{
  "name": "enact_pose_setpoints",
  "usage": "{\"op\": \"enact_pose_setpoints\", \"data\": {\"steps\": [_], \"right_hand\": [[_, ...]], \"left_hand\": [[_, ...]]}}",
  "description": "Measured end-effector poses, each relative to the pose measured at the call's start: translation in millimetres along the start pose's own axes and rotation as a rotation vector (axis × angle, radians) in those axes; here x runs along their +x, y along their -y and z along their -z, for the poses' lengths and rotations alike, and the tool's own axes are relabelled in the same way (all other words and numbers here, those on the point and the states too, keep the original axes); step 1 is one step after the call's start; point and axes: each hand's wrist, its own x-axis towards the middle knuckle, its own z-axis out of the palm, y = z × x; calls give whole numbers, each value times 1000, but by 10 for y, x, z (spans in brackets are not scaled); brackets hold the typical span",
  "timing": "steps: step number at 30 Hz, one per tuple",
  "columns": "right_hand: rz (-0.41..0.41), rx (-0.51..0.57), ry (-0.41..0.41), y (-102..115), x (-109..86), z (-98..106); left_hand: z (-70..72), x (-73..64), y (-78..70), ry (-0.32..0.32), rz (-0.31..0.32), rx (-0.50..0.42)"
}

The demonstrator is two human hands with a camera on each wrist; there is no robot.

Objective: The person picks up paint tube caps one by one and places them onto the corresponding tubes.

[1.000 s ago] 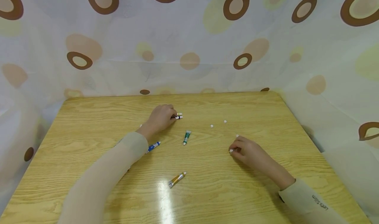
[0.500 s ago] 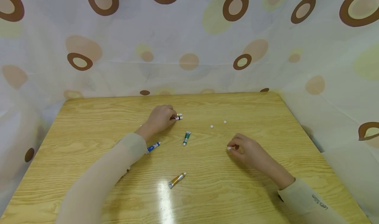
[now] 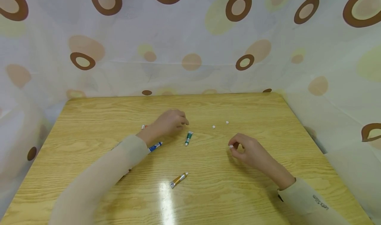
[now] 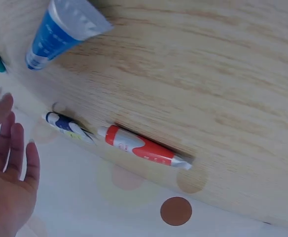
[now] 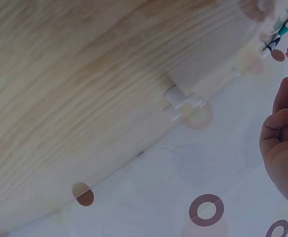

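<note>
My left hand point(image 3: 171, 122) hovers over the table behind the green paint tube point(image 3: 189, 138), fingers loosely extended and holding nothing. In the left wrist view a dark blue and yellow paint tube point(image 4: 69, 127) lies away from its fingertips, beside a red paint tube point(image 4: 141, 147). The blue paint tube point(image 3: 155, 147) lies close to the left sleeve. On the right, my right hand point(image 3: 250, 150) pinches a small white cap point(image 3: 231, 146) between thumb and forefinger. Two more white caps, one nearer point(image 3: 213, 126) and one farther point(image 3: 227, 122), lie beyond it.
A gold paint tube point(image 3: 179, 180) lies near the front middle of the wooden table point(image 3: 214, 198). A brown-ended item point(image 3: 128, 170) shows partly from under the left sleeve. A patterned curtain point(image 3: 190, 36) hangs around the back and sides.
My left hand has come away from the tubes at its fingertips and moved slightly right and nearer; the red tube's end now shows. The right hand has lifted its cap slightly.
</note>
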Motion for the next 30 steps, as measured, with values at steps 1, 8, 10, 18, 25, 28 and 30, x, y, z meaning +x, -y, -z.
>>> {"op": "enact_pose_setpoints", "data": {"steps": [1,8,10,18,25,28,30], "right_hand": [[-10,0,5,8,-1,4],[-44,13,16,37,-1,8],[-43,19,12,40,1,3],[-15,47,-32,43,7,-29],[52,89,-63,18,24,-75],[62,93,-51,27,34,-92],[51,94,-35,40,43,-103]], "left_hand": [[4,-4,-21,14,-25,-17],[-16,-12,-138,115,-165,-64],[-21,-7,-165,135,-198,-66],[-44,-23,-206,147,-237,-69],[-78,-68,-189,159,-196,-46],[-86,-99,-197,189,-136,-68],[-86,-122,-207,200,-102,-94]]}}
